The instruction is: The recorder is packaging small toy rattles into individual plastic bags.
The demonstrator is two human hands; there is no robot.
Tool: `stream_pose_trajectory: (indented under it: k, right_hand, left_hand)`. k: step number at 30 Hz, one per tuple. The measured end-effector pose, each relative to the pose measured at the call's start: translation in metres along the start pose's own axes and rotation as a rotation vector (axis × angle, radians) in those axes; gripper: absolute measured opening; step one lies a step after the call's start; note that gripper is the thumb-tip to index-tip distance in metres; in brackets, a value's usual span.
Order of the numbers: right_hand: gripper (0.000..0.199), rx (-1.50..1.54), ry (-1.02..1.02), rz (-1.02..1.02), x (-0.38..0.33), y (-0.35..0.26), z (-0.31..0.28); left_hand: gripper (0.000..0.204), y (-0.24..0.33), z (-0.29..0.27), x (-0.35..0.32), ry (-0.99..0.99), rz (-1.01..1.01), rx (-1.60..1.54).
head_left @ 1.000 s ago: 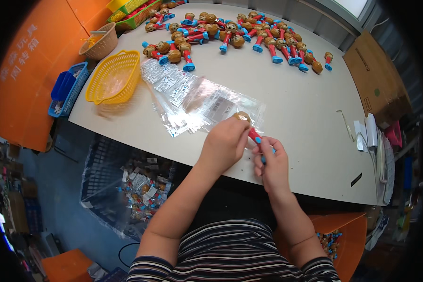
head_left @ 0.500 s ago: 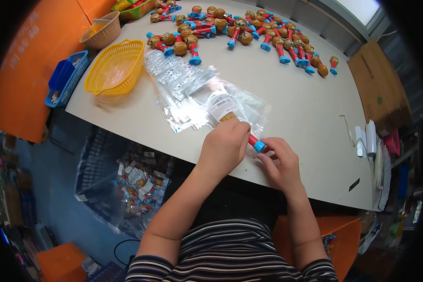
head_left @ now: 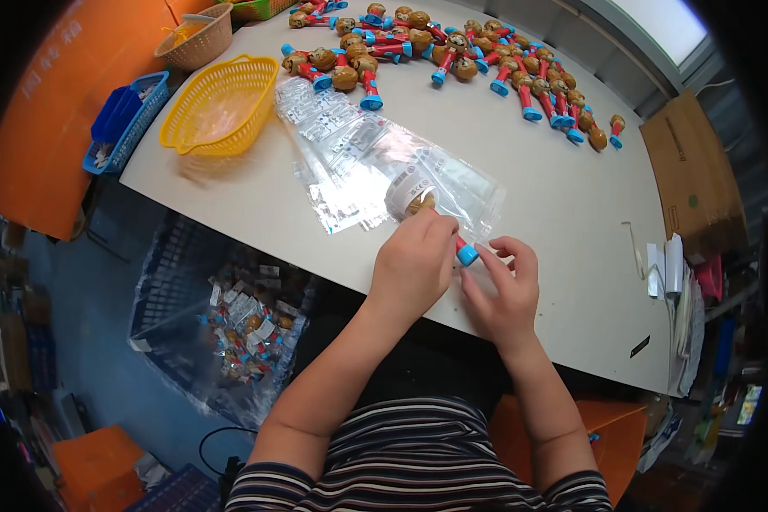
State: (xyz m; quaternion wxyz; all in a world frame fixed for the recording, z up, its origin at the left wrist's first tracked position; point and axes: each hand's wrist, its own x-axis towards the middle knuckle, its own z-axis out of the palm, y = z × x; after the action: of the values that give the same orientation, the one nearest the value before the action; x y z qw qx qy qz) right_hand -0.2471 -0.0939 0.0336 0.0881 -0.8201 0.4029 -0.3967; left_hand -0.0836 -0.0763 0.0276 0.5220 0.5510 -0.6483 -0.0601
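My left hand [head_left: 416, 260] is closed around a toy with a brown head, a red tube body and a blue base [head_left: 467, 254]. The toy's brown head points away from me, at a clear plastic bag [head_left: 456, 189] with a white label; whether it is inside the bag I cannot tell. My right hand [head_left: 505, 294] is by the blue base, thumb and fingers apart, the index fingertip close beside it. Under and beyond the bag lie several overlapping clear printed bags [head_left: 341, 141]. The toy's middle is hidden by my left fingers.
Many similar toys [head_left: 456, 51] are heaped along the table's far side. A yellow basket [head_left: 260, 102] and a blue basket [head_left: 149, 111] are at the left. Below the table's front edge is a blue crate [head_left: 158, 290] holding bagged toys. A cardboard box [head_left: 691, 171] stands right.
My right fingers have opened a little further around the blue base. The toy's head and the labelled bag have shifted slightly. The whole view has tilted a little.
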Motion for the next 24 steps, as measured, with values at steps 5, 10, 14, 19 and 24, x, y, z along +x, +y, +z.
stream_pose_trajectory:
  k: [5, 10, 14, 19, 24]
  right_hand:
    - [0.033, -0.128, -0.024, -0.158, 0.016, -0.003, -0.005]
    - [0.033, -0.039, -0.062, -0.088, 0.013, 0.009, -0.001]
    - [0.03, 0.157, -0.04, 0.15, 0.007, 0.005, 0.003]
    - [0.028, 0.273, -0.049, 0.274, 0.005, -0.001, 0.012]
    - [0.028, -0.044, -0.021, -0.069, 0.016, -0.004, 0.011]
  left_hand:
    - [0.013, 0.011, -0.001, 0.008, -0.085, 0.1, 0.071]
    - [0.015, 0.009, -0.004, 0.001, -0.074, 0.038, 0.122]
    - [0.017, -0.001, 0.005, -0.018, 0.049, -0.116, 0.235]
    - [0.02, 0.005, 0.007, -0.018, 0.09, -0.037, 0.138]
    - [0.015, 0.025, 0.0, -0.003, 0.053, 0.116, 0.059]
